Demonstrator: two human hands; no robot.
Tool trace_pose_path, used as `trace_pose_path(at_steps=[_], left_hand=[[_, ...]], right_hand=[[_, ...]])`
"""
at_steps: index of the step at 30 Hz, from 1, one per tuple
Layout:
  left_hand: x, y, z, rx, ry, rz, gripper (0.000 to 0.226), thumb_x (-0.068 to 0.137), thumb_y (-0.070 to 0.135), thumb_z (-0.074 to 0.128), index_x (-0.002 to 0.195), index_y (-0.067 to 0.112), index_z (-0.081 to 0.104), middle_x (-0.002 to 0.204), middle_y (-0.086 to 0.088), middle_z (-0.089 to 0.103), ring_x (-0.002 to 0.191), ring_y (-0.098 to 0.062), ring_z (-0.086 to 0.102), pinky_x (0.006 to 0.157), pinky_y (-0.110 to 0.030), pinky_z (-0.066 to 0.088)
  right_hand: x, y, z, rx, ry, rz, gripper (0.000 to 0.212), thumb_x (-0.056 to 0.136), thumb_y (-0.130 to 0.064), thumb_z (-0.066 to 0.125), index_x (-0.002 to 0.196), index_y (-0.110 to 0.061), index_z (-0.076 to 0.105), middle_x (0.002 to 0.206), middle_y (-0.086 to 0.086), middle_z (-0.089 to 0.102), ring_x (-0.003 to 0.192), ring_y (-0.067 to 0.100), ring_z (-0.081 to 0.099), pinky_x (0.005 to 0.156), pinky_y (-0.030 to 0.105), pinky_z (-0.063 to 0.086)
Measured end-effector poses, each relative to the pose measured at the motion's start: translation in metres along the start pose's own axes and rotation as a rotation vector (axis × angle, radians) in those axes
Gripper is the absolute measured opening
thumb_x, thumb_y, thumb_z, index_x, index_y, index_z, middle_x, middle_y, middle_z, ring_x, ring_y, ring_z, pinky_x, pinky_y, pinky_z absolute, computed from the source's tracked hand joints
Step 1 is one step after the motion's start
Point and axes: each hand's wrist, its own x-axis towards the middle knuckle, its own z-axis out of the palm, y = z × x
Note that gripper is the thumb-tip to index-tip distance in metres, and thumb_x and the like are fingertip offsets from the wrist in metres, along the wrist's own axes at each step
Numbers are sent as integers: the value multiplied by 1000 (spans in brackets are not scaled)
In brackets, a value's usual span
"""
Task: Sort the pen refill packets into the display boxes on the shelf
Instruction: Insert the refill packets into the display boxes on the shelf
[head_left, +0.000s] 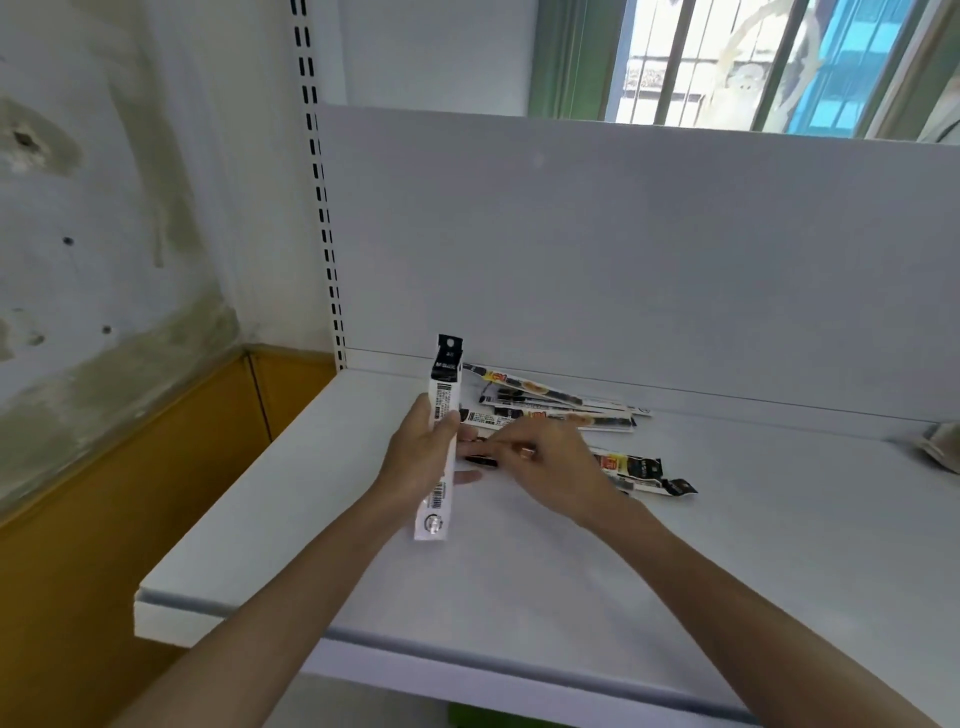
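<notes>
Packet of pen refills (444, 436) held upright in left hand (415, 460), fingers curled round its middle, white barcode side facing camera, black hang-tab end up. It sits above the near-left part of the white shelf (322, 467).

Right hand (545, 457) is just right of it, low over the shelf, fingers stretched left toward the left hand, with a ring on one finger. Fingertips lie over a black-ended packet (480, 460); can't tell if they pinch it or only touch it.

Loose packets (561, 402) lie overlapped at the far side, against the back panel (623, 249). More packets (647, 474) are just right of the right hand, partly hidden by it. Crumpled wrapper (941, 447) at far right edge, unclear what it is. Slotted upright (324, 223) left of the panel, barred window (727, 62) above it.
</notes>
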Motion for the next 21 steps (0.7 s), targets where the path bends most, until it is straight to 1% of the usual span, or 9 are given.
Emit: trace_pose_path(at_steps=[2,3,5,9,13,15,18,20,21], left_hand=[[-2,3,-13,-11,31,24,5,97,15,45,98,13,50,81,-9,65,61,-17,65,53,-28,56],[-3,3,-18,25,52,44,4,96,15,48,97,15,51,79,-8,64,57,-17,63,51,-25,53],[-4,1,-25,95,63,72,3,94,18,50,97,16,51,75,-5,61,53,-14,53,48,-21,45],[-7,1,-26,122,29,25,11,95,28,47,96,18,48,72,-1,48,55,-10,37,51,-21,35],[-8,3,-20,127,-37,-41,14,94,32,48,88,19,45,78,-1,47,62,-11,38,60,-25,35],[-9,4,-16,120,-92,-64,12,92,30,50,89,19,46,81,-3,47,66,-13,39,64,-27,35],[-9,2,-4,148,-128,-61,5,91,23,52,89,19,49,84,-3,50,71,-14,44,66,-28,36],[-11,1,3,174,-99,-52,2,91,15,49,91,17,50,82,-4,51,70,-15,45,63,-27,37],[-12,1,5,159,-74,-58,8,91,12,47,96,16,52,80,-4,53,68,-14,46,61,-26,37]], right_hand=[[-1,22,-7,-281,-39,107,29,87,-26,58,115,-20,62,112,-3,60,107,16,54,82,30,43],[-3,28,-9,-401,-102,150,28,88,-28,56,115,-21,61,115,-2,59,112,20,51,83,31,43],[-6,34,-10,-494,-136,166,21,91,-26,51,103,-18,66,108,0,64,107,22,54,78,31,45],[5,21,-18,-263,16,238,17,85,-26,64,98,-18,72,95,-6,67,86,13,59,73,27,45],[9,-1,-24,-63,96,283,9,73,-24,77,74,-18,70,70,-10,61,68,7,55,67,26,47],[5,-8,-25,47,140,272,9,75,-21,75,72,-17,68,67,-10,60,63,3,53,65,23,43],[-4,-11,-21,-62,127,248,14,81,-27,69,92,-19,65,84,-8,63,74,8,55,69,24,41],[-12,-4,-13,-314,-23,283,30,85,-33,62,111,-19,61,104,-3,63,94,16,58,74,28,43],[-16,2,-9,-407,-86,299,31,87,-36,58,112,-18,61,107,0,63,99,20,58,75,29,44]])
